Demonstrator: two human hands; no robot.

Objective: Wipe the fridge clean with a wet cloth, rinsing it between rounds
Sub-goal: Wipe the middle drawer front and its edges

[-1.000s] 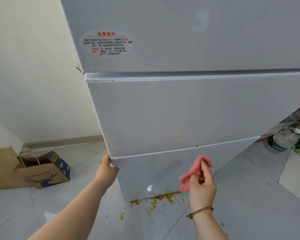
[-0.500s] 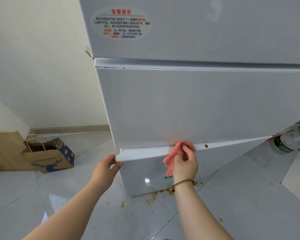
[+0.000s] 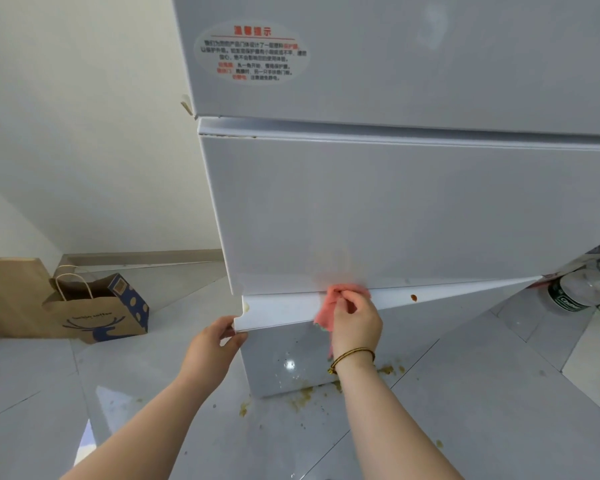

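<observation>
Fridge door (image 3: 284, 310) wider now?
Yes. My left hand (image 3: 211, 344) grips its corner, pulled further out. My right hand (image 3: 357, 325) pinches the cloth (image 3: 328, 308), now up on its top edge; a brown spot (image 3: 413, 298) waits just right of it.

Floor (image 3: 153, 393) room left of fridge (image 3: 395, 209), paper bag (image 3: 97, 313) beyond, bottles (image 3: 575, 292) right

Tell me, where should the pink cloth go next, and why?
Probably slide the pink cloth right along the top of the open bottom door to the brown spot: that spot sits unwiped just beyond the right hand gripping the cloth, while the left hand holds the door's corner.
</observation>
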